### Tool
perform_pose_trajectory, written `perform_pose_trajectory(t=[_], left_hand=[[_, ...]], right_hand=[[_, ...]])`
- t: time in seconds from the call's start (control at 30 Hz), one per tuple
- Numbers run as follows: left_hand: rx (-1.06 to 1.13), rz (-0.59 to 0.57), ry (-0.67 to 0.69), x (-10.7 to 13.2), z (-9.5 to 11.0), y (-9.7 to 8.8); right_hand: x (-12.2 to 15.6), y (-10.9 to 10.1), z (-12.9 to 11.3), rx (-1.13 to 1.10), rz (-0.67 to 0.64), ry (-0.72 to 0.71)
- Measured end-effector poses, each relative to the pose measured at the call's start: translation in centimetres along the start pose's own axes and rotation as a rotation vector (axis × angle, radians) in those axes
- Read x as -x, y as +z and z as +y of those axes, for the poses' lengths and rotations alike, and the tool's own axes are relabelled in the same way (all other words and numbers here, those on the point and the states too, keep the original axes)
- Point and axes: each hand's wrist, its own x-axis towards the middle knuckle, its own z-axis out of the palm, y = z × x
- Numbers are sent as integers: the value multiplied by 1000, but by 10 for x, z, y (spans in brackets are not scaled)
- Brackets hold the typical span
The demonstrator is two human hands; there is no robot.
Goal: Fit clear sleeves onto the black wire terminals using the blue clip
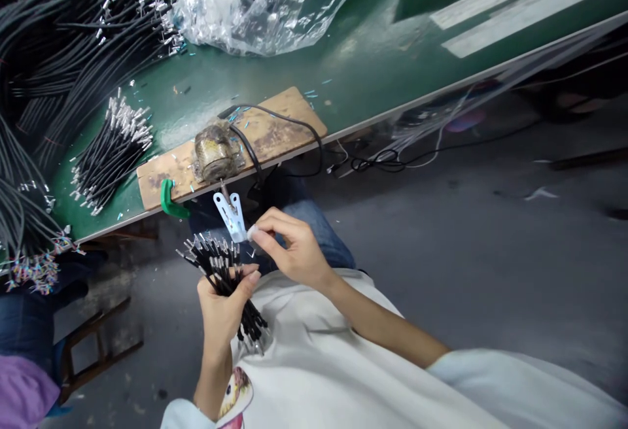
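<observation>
My left hand (223,311) is closed around a bundle of short black wires (220,269) with metal tips, held upright above my lap. My right hand (289,249) is beside it, fingers pinched at the top of the bundle, just below a small white forked bracket (230,214). That bracket sticks out from a small taped motor (213,151) mounted on a wooden board (275,131) at the table's edge. What the right fingers pinch is too small to name.
A green table (373,56) carries a loose bunch of cut wires (110,151), long black cable bundles (59,43) and a clear plastic bag (265,4). A green clamp (167,197) holds the board. A wooden stool (93,344) and another person's purple sleeve (24,390) are at left.
</observation>
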Motion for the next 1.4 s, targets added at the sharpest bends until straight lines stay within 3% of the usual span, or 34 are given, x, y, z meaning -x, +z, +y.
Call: perform_pose_trajectory(t=[0.23,0.5,0.77,1.0,1.2,1.4], left_hand=[[-61,-76,161,4,-10,-1],[-76,175,141,3,-6,2],[-29,132,107,0,-4,0],[-26,59,131,-1,-6,-1],[-195,191,254,2,-9,-3],[-400,213,444,2,-8,-3]], right_hand=[[0,2,1,-46,-164,73],[4,1,-1,-103,-114,51],[7,-2,2,-181,-150,76],[1,-8,4,-142,-232,-59],[-2,-11,4,-99,-201,-84],[-4,-16,3,-40,-304,-236]])
